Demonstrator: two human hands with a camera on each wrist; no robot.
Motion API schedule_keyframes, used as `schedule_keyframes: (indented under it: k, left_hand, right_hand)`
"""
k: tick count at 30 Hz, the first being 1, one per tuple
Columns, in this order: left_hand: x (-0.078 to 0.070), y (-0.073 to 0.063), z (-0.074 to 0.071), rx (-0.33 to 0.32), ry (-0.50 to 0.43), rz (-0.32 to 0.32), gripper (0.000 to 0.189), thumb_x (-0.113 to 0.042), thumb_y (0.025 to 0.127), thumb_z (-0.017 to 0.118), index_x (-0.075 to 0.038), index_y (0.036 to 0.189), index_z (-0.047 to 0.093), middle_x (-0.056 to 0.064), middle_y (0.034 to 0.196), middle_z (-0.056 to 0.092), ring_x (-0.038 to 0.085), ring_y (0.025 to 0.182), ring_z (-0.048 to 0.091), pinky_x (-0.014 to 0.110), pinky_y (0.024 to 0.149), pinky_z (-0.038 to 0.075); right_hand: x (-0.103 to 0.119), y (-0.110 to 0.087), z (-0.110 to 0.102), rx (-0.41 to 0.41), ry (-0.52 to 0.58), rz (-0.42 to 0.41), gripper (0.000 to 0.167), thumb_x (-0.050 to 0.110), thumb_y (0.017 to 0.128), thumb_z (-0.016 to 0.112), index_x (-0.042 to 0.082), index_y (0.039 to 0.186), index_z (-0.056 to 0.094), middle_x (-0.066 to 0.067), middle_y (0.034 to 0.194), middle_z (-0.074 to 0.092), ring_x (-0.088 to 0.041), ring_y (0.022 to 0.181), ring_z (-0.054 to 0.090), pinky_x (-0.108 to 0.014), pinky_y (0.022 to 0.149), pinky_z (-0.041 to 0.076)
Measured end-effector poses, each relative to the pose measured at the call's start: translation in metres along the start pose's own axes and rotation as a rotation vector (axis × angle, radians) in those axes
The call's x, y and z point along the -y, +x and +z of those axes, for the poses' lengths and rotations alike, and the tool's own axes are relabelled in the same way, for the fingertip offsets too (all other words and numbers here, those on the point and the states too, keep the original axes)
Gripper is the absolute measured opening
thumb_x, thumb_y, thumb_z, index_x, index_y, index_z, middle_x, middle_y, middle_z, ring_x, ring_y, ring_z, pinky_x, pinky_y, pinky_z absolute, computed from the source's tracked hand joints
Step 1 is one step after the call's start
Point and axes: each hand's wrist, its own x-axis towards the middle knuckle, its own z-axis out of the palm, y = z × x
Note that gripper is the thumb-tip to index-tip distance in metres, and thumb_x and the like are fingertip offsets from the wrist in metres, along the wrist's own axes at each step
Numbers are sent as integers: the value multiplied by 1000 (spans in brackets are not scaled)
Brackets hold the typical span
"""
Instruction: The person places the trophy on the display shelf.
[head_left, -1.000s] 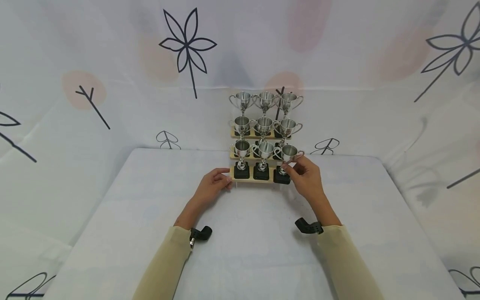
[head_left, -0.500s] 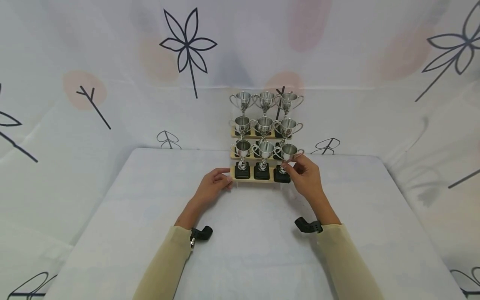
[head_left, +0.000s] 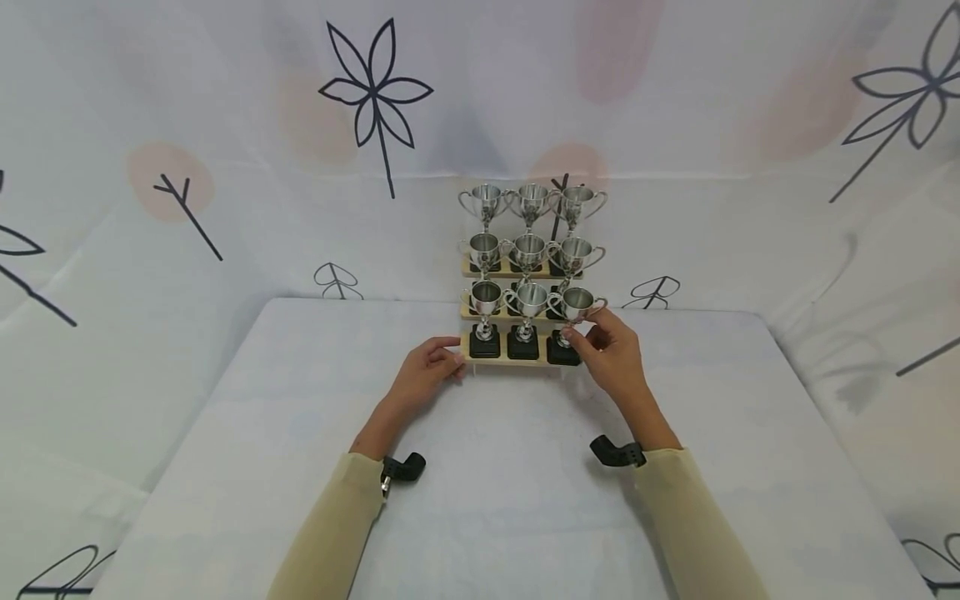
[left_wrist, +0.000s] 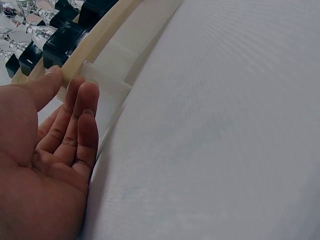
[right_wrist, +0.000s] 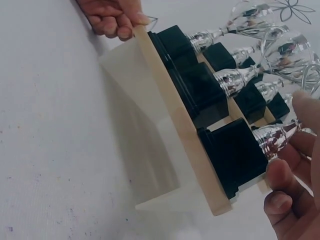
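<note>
A three-step wooden display stand (head_left: 495, 361) holds rows of silver trophy cups on black bases. My left hand (head_left: 423, 371) pinches the lowest board's left end, with the thumb on top and the fingers below, as the left wrist view shows. In the front row's right spot is a two-handled trophy cup (head_left: 576, 304), its black base (right_wrist: 235, 157) on the board, a little further forward than its neighbours. My right hand (head_left: 617, 354) grips this cup by its silver stem (right_wrist: 275, 140). Beside it stand the middle front trophy (head_left: 531, 300) and the left front trophy (head_left: 486, 297).
Pale supports (left_wrist: 110, 82) hold the lowest board above the white-covered table (head_left: 495, 483). Two more rows of trophies rise behind, the back row (head_left: 532, 202) close to the patterned cloth backdrop (head_left: 247, 108). Neighbouring cup handles overlap in the head view.
</note>
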Motion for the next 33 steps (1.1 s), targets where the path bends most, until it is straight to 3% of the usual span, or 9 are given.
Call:
schedule_keyframes:
  k: [3, 8, 15, 22, 29, 33]
  left_hand:
    - [-1, 0, 0, 0, -3, -1, 41, -18, 106, 68, -7, 145, 59, 13, 103, 77, 22, 91, 74, 32, 86, 57]
    - [-1, 0, 2, -1, -7, -10, 42, -19, 106, 68, -8, 144, 59, 14, 104, 77, 22, 92, 74, 32, 87, 56]
    - [-1, 0, 4, -12, 9, -10, 41, -21, 105, 69, -8, 144, 60, 11, 100, 78, 19, 89, 74, 31, 86, 55]
    - [-1, 2, 2, 2, 37, -21, 42, -25, 106, 68, -10, 144, 59, 8, 100, 78, 19, 92, 73, 31, 88, 54]
    - [-4, 1, 0, 3, 52, -37, 44, -25, 106, 68, -10, 146, 58, 10, 102, 78, 21, 95, 72, 32, 87, 51]
    - [-5, 2, -2, 15, 60, -42, 45, -27, 106, 68, -11, 147, 57, 9, 104, 78, 20, 96, 72, 31, 87, 51]
  right_hand:
    - [-2, -1, -4, 16, 34, 0, 18, -6, 98, 71, -9, 115, 66, -22, 107, 66, -10, 65, 54, -16, 58, 43]
    - [-7, -4, -15, 26, 68, 4, 22, -6, 103, 61, -11, 124, 62, -24, 119, 66, -22, 67, 59, -16, 64, 46]
    - [-31, -8, -26, 16, 40, 46, 26, 1, 109, 54, -9, 131, 62, -29, 118, 68, -28, 72, 61, -19, 68, 43]
    - [-51, -9, -33, 17, 1, 65, 29, 14, 114, 50, -1, 133, 66, -20, 116, 72, -17, 95, 67, -16, 85, 46]
    - [-55, -13, -43, 14, -158, 56, 31, 21, 114, 51, 4, 132, 68, -12, 118, 74, -2, 107, 62, -14, 96, 42]
    - [-55, -16, -50, 6, -197, 31, 30, 19, 113, 52, 3, 132, 68, -13, 120, 73, -9, 111, 63, -12, 98, 40]
